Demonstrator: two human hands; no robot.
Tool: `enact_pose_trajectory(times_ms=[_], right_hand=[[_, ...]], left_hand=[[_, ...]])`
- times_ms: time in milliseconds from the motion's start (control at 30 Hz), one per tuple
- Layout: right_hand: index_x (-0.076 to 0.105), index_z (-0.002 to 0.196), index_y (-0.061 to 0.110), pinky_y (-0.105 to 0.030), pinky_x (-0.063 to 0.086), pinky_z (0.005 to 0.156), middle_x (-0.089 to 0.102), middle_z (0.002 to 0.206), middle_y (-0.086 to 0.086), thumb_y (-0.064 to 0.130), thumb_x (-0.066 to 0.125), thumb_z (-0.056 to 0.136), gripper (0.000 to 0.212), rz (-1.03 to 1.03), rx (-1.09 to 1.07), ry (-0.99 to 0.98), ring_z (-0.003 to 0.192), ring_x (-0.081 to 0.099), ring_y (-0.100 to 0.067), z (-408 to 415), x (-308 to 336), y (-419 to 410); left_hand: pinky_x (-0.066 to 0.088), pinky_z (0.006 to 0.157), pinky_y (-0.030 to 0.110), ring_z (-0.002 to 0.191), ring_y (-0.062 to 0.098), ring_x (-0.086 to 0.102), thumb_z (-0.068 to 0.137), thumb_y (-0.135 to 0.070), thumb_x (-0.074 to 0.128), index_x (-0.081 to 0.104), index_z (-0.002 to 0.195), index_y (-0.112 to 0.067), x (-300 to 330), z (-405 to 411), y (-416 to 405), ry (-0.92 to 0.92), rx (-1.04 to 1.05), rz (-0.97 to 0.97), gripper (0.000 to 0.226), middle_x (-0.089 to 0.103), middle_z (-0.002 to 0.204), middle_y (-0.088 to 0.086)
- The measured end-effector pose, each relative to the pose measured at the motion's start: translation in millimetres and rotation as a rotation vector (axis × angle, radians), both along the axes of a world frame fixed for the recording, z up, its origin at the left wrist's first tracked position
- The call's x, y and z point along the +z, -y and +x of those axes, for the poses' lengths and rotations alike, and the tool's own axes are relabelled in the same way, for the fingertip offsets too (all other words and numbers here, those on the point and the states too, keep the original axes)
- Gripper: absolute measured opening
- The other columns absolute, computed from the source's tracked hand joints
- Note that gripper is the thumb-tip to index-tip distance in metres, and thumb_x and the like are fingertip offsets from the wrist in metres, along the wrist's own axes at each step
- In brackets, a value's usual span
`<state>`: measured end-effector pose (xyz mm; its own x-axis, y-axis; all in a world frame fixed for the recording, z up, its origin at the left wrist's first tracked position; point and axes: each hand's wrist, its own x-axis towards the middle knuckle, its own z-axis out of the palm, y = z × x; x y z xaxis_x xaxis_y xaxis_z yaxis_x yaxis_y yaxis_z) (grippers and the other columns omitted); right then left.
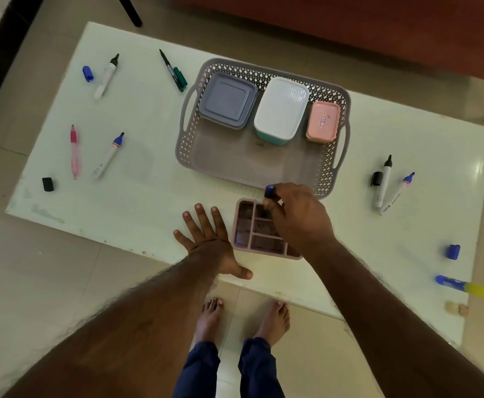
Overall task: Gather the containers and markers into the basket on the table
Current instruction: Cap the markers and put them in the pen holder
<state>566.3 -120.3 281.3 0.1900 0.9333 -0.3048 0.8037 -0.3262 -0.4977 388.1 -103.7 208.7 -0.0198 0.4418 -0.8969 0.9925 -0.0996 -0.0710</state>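
A grey lattice basket [189, 139] stands on the white table [137, 196]. Inside it sit a grey-blue lidded container [228, 100], a white-lidded teal container [281, 110] and a small pink container [322, 122]. A pink divided tray [252, 234] lies in front of the basket. My right hand [298, 216] hovers over the tray, pinching a small blue marker cap [269, 191]. My left hand [209, 245] rests flat and open on the table beside the tray. Uncapped markers lie scattered: black [106, 76], green [173, 70], pink [74, 152], blue [108, 156], and two at right [383, 182], [397, 193].
Loose caps lie about: blue [88, 73] at far left, black [47, 184] at near left, black [376, 178] by the right markers, blue [453, 251] at near right. A blue-and-yellow pen [462, 285] lies at the table's near right edge. Bare feet stand below the front edge.
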Motion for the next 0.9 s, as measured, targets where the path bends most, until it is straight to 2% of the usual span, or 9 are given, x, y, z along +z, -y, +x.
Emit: enact_pose_trajectory(times_ms=[233,400,567,700,900], right_hand=[[0.058,0.13,0.026,-0.028,0.046,0.081,0.063,0.116,-0.001,0.034,0.053,0.098,0.034,-0.045,-0.037,-0.051,0.099,0.059,-0.016,-1.4,-3.2,2.6],[0.059,0.13,0.027,-0.027,0.048,0.085,0.065,0.117,0.002,0.03,0.055,0.097,0.033,-0.044,-0.056,-0.096,0.102,0.058,-0.013,3.4,-9.3,2.4],[0.062,0.125,0.024,-0.032,0.051,0.089,0.067,0.12,0.003,0.027,0.053,0.097,0.029,0.07,-0.155,-0.123,0.106,0.06,-0.016,15.2,-2.9,9.8],[0.067,0.112,0.025,-0.023,0.046,0.077,0.071,0.103,0.008,0.03,0.057,0.094,0.021,0.168,-0.364,-0.064,0.092,0.063,-0.013,45.9,-0.9,34.0],[0.068,0.102,0.021,-0.025,0.039,0.071,0.072,0.098,0.002,0.031,0.054,0.094,0.018,0.057,-0.826,0.008,0.092,0.064,-0.024,126.9,-13.9,60.7]], left_hand=[[-0.012,0.106,0.074,0.116,0.053,-0.055,0.037,-0.087,0.072,-0.055,0.124,-0.008,-1.6,0.2,0.4,0.002,0.009,0.003,0.173,-0.066,0.121,0.024],[-0.011,0.106,0.074,0.116,0.052,-0.055,0.035,-0.088,0.071,-0.055,0.124,-0.008,0.1,1.5,-1.1,-0.006,0.017,-0.002,0.174,-0.067,0.121,0.024],[-0.012,0.104,0.077,0.114,0.052,-0.056,0.034,-0.086,0.073,-0.055,0.124,-0.008,5.9,1.7,-2.6,0.009,0.023,-0.014,0.175,-0.068,0.118,0.024],[-0.013,0.104,0.076,0.116,0.052,-0.054,0.032,-0.087,0.072,-0.053,0.128,-0.009,11.0,4.2,-3.0,0.013,0.017,-0.038,0.176,-0.068,0.118,0.023],[-0.016,0.104,0.072,0.117,0.05,-0.055,0.036,-0.087,0.073,-0.054,0.126,-0.01,21.9,9.0,0.2,0.014,0.009,-0.061,0.174,-0.068,0.118,0.022]])
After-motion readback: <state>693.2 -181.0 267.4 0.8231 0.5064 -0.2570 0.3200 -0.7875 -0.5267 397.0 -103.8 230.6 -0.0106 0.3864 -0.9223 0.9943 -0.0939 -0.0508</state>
